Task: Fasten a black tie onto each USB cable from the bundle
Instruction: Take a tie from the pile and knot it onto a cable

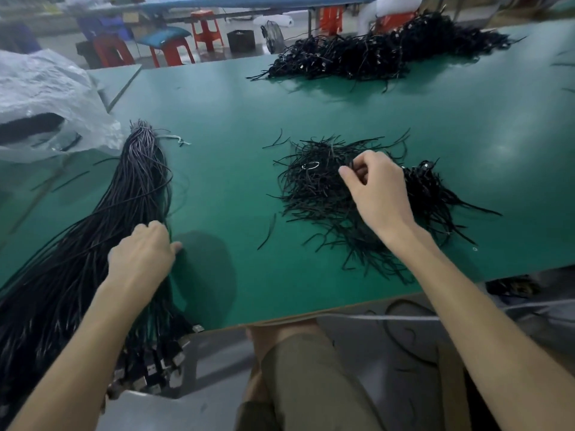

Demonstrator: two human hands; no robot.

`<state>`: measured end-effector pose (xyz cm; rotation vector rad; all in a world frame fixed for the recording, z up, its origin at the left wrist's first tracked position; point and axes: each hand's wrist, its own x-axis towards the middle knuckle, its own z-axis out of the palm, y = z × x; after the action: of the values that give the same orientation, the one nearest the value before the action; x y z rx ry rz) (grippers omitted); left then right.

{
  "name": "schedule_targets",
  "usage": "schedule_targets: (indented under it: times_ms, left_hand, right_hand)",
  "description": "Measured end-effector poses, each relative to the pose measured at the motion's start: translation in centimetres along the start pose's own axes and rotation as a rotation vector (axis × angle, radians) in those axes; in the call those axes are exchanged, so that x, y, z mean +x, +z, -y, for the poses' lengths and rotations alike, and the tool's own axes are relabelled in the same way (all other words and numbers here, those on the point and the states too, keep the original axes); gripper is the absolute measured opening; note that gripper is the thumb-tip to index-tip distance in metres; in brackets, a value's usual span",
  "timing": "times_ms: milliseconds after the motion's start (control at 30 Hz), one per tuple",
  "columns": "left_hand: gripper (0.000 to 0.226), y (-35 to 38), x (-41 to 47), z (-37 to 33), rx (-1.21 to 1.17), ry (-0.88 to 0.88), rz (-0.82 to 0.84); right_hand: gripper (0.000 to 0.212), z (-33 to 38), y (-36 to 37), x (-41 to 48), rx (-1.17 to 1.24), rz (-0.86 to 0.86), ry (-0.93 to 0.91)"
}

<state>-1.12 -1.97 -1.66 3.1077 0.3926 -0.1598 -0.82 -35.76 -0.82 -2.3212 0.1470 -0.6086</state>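
A long bundle of black USB cables [137,181] lies on the left of the green table [217,119], its plug ends hanging over the near edge. My left hand [143,253] rests on the bundle's right side with fingers curled into the cables. A loose pile of black ties [314,188] lies at the centre right. My right hand [376,191] is over that pile, thumb and fingers pinching a thin black tie at its top.
A large heap of black cables [382,54] lies at the far side of the table. A white plastic bag [46,98] sits at the left edge. Single ties [267,231] lie scattered near the pile. Red stools [205,29] stand beyond the table.
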Motion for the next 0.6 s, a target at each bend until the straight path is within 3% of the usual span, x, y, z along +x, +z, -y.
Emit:
schedule_targets:
  times_ms: [200, 333, 433, 600]
  left_hand:
    - [0.035, -0.1, 0.8, -0.1, 0.021, -0.015, 0.023]
    - [0.040, -0.5, 0.6, -0.7, -0.131, 0.101, -0.006]
    - [0.040, -1.4, -0.9, -3.5, -0.392, 0.323, 0.158]
    - [0.023, -2.1, -4.2, -8.4, -0.681, 0.607, 0.229]
  right_hand:
    - [0.021, -3.6, -0.1, 0.3, -0.191, 0.005, 0.114]
    - [0.027, -3.8, 0.3, -0.8, -0.229, -0.098, 0.080]
    - [0.033, -2.3, 0.9, -1.9, -0.200, -0.127, -0.040]
    - [0.053, 3.1, 3.8, -5.0, -0.045, 0.174, -0.421]
